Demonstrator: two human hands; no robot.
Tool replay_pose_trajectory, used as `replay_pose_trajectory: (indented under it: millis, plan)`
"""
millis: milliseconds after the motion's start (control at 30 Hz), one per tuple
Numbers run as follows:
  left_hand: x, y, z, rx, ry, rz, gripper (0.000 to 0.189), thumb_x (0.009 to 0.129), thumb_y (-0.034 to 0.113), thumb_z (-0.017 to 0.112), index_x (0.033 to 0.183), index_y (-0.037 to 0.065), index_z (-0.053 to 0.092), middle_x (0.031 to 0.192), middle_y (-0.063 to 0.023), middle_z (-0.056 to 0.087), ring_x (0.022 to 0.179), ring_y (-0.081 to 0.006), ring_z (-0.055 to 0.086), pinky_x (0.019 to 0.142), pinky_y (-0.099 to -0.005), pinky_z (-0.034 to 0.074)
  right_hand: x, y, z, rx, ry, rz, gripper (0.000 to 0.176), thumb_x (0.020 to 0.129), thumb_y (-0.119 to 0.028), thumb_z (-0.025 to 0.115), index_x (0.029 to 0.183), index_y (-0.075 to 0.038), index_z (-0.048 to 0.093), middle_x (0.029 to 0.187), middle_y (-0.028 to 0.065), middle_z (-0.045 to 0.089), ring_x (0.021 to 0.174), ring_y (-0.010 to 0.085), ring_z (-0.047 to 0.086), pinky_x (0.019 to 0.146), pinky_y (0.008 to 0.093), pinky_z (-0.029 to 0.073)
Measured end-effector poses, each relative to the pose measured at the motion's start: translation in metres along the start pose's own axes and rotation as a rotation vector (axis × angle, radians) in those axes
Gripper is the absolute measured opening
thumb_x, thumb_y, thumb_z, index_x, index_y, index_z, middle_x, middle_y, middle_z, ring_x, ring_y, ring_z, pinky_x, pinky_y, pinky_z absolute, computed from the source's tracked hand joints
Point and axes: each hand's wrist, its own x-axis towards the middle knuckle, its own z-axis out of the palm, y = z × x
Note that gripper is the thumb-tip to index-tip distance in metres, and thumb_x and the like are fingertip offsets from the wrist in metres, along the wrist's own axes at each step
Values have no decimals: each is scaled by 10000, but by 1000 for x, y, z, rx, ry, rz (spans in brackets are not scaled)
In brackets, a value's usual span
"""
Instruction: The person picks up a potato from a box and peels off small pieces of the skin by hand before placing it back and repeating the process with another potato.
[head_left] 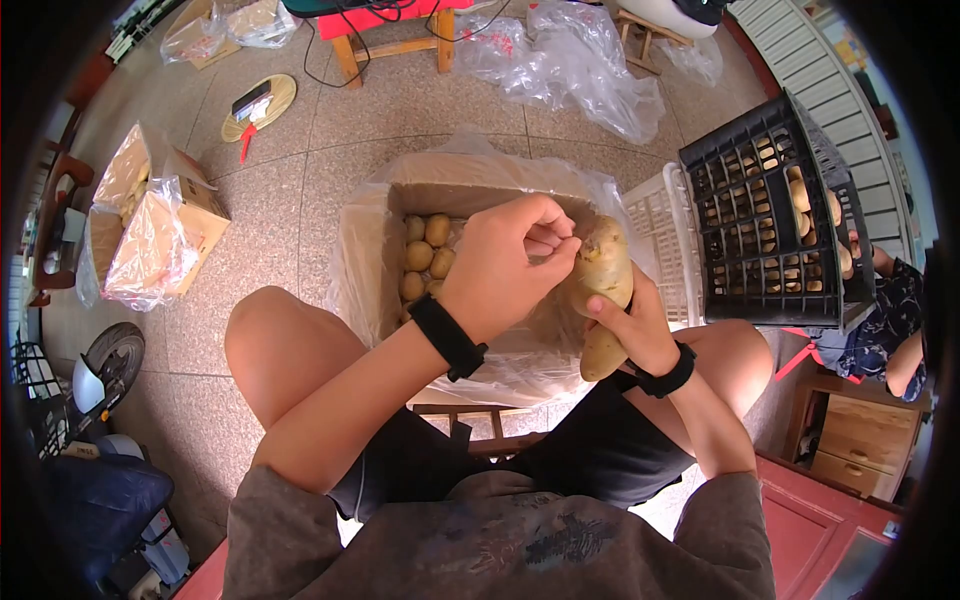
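Note:
My right hand (pixel 640 325) is wrapped around a large, pale potato (pixel 606 262), with the thumb across its front. Below the thumb shows another rounded potato part (pixel 603 354); whether it is a second potato I cannot tell. My left hand (pixel 515 255) is closed in a pinch, fingertips right at the potato's rough, dark-marked upper end. Anything between those fingertips is hidden. Both hands are over a plastic-lined cardboard box (pixel 480 192) between my knees. Round, yellow-brown potatoes (pixel 427 258) lie in its left part, partly covered by my left hand.
A black crate (pixel 760 215) holding potatoes stands tilted at the right, beside a white plastic crate (pixel 665 240). Another person's arm (pixel 905 365) shows behind it. An open carton (pixel 165 220) is at the left. Plastic sheeting (pixel 570 65) and a woven fan (pixel 262 105) lie on the floor.

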Motion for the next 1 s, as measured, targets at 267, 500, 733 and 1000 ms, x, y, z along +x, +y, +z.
replay_pose_trajectory:
  millis: [267,500,733,1000]
  plan:
    - [-2,-1,-6,343,-9,119,133,768,35,677,883,1,619,976,-123,670,862,-190,659,802,-292,511,-2,-1,-5,15,5,41,488,828,-239,693,1197,14,498,1022,59,603,918,118,553,824,277,448]
    - [-3,-4,-4,335,-63,307,348,790,44,637,1136,51,602,1122,-133,622,1023,-269,605,884,-324,476,-1,-3,-7,-28,-39,54,453,812,-216,710,1147,32,532,985,56,611,875,95,548,770,261,459]
    - [1,-3,-5,76,-237,119,413,823,-32,554,1227,51,552,1250,-129,541,1075,-231,576,878,-304,498,2,-5,-21,-80,2,52,439,830,-266,685,1110,47,558,902,55,625,785,91,561,709,244,462]
    - [2,-7,-3,27,-175,116,389,808,-41,591,1187,45,583,1182,-104,571,1032,-178,585,871,-285,511,2,-4,-19,89,83,31,437,887,-316,605,1127,46,552,906,51,617,766,88,562,671,228,459]
